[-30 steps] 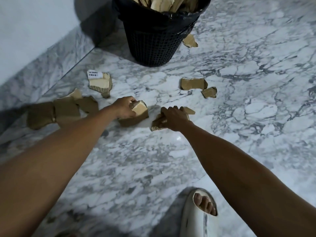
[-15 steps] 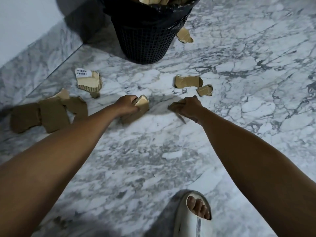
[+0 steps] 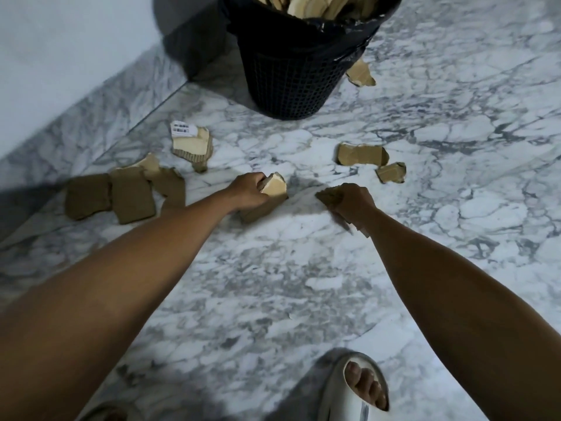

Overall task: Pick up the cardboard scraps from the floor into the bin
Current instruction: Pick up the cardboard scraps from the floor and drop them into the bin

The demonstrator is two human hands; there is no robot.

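Both hands are gripping cardboard scraps in front of the bin point(image 3: 291, 74), the left hand point(image 3: 247, 191) clutching a pale scrap point(image 3: 274, 188), the right hand point(image 3: 353, 202) clutching a brown scrap point(image 3: 328, 196), others lying loose on the floor point(image 3: 273, 284).

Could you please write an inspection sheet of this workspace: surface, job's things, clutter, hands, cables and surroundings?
Surface: marble floor, white with grey veins.
Job's things: black bin with liner, cardboard showing at its top. Loose scraps: labelled scrap, brown pile at the left, two scraps at the right, one scrap beside the bin's base.
Clutter: nothing seen besides the scraps.
Hands: left hand grips a pale scrap; right hand grips a brown scrap.
Cables: nothing seen.
Surroundings: pale wall with marble skirting at the left; white sandal on a foot near the bottom edge.
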